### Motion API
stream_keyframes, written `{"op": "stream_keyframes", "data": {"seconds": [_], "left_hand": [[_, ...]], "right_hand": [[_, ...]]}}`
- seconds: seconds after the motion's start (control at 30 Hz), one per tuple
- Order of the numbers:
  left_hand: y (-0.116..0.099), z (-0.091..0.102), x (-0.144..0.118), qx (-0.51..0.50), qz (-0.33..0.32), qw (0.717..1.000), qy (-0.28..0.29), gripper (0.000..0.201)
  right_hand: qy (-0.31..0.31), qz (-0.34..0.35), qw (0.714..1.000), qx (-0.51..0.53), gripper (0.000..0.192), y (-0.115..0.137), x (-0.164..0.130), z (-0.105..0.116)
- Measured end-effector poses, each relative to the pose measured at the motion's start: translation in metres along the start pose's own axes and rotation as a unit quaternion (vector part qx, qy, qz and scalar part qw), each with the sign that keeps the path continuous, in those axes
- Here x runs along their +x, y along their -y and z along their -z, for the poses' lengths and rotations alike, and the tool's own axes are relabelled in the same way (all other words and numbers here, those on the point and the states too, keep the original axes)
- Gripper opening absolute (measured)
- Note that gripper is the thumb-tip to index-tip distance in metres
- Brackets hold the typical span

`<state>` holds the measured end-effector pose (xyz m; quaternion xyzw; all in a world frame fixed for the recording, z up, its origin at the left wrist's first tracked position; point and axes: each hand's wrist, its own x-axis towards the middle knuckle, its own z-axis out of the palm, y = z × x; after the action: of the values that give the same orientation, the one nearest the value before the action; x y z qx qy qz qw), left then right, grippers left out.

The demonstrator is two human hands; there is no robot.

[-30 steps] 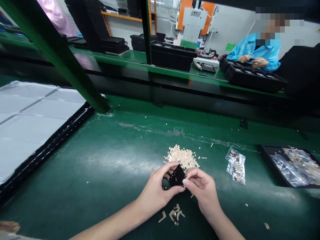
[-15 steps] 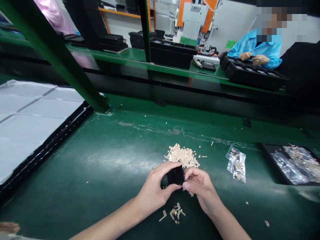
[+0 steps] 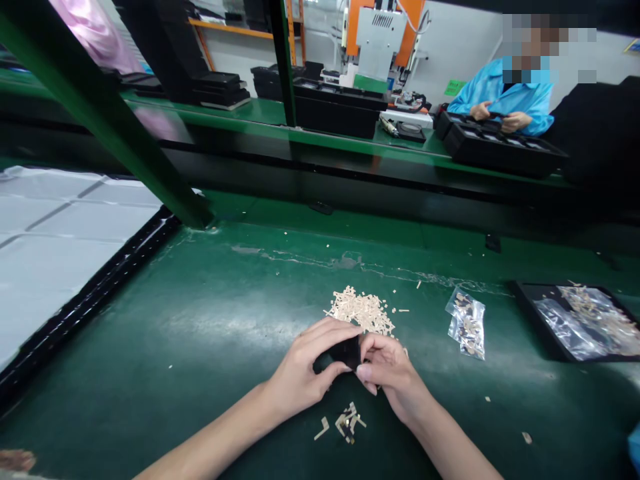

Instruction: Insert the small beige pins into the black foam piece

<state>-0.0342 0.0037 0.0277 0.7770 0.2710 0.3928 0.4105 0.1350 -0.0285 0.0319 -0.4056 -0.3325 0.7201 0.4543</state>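
Observation:
My left hand (image 3: 305,363) is curled around a small black box-like part (image 3: 349,352), its thumb below and fingers above. The part is tilted, and much of it is hidden by the fingers. My right hand (image 3: 387,370) pinches at the part's right edge with thumb and forefinger; whether a smaller piece sits between those fingertips is hidden. Just beyond the hands lies a heap of tiny beige pieces (image 3: 361,310). Nearer to me is a small group of beige and dark L-shaped strips (image 3: 349,423), with a single strip (image 3: 321,429) to its left.
To the right lie a clear bag of small pieces (image 3: 467,323) and a black tray (image 3: 543,323) holding more bags. A black-edged frame with white panels (image 3: 65,260) is at the left, beside a green post (image 3: 115,127). Across the bench, a person in blue (image 3: 500,100) handles black boxes.
The black part has tipped slightly and shows less of its face. Both hands stay on it. The whole view has shifted a little, and the person across has moved their hands slightly.

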Motion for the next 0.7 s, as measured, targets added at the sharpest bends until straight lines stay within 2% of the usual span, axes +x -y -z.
{"op": "stream_keyframes", "data": {"seconds": [0.1, 0.2, 0.27, 0.33, 0.4, 0.43, 0.5, 0.57, 0.63, 0.7], "left_hand": [[0.005, 0.000, 0.001, -0.003, -0.038, 0.999, 0.018, 0.052], [0.007, -0.001, 0.002, -0.010, -0.046, 0.999, 0.020, 0.051], [0.006, -0.001, 0.003, -0.024, -0.015, 0.999, 0.014, 0.047], [0.004, 0.002, 0.006, -0.062, 0.061, 0.996, -0.018, 0.043], [0.004, 0.008, 0.012, -0.125, 0.150, 0.978, -0.074, 0.037], [0.005, 0.011, 0.017, -0.151, 0.185, 0.966, -0.102, 0.034], [0.013, 0.018, 0.032, -0.166, 0.220, 0.951, -0.136, 0.033], [0.027, 0.023, 0.055, -0.134, 0.226, 0.952, -0.156, 0.031], [0.044, 0.023, 0.087, -0.088, 0.224, 0.954, -0.180, 0.023], [0.063, 0.018, 0.127, -0.047, 0.231, 0.950, -0.206, 0.021]], "right_hand": [[0.007, -0.007, 1.000, -0.005, 0.020, -0.001, 0.001, 0.002], [0.007, 0.006, 0.999, -0.035, 0.021, -0.001, 0.003, 0.004], [-0.018, 0.033, 0.996, -0.076, 0.020, 0.002, 0.002, 0.004], [-0.054, 0.068, 0.983, -0.163, 0.018, 0.005, 0.001, 0.004], [-0.073, 0.100, 0.947, -0.297, 0.017, 0.009, 0.000, 0.005], [-0.073, 0.111, 0.920, -0.369, 0.015, 0.010, -0.001, 0.005], [-0.074, 0.137, 0.853, -0.499, 0.013, 0.010, -0.002, 0.005], [-0.098, 0.162, 0.797, -0.573, 0.013, 0.008, -0.002, 0.005], [-0.131, 0.181, 0.772, -0.595, 0.014, 0.004, -0.002, 0.006], [-0.158, 0.188, 0.768, -0.592, 0.014, 0.002, -0.001, 0.008]]}}
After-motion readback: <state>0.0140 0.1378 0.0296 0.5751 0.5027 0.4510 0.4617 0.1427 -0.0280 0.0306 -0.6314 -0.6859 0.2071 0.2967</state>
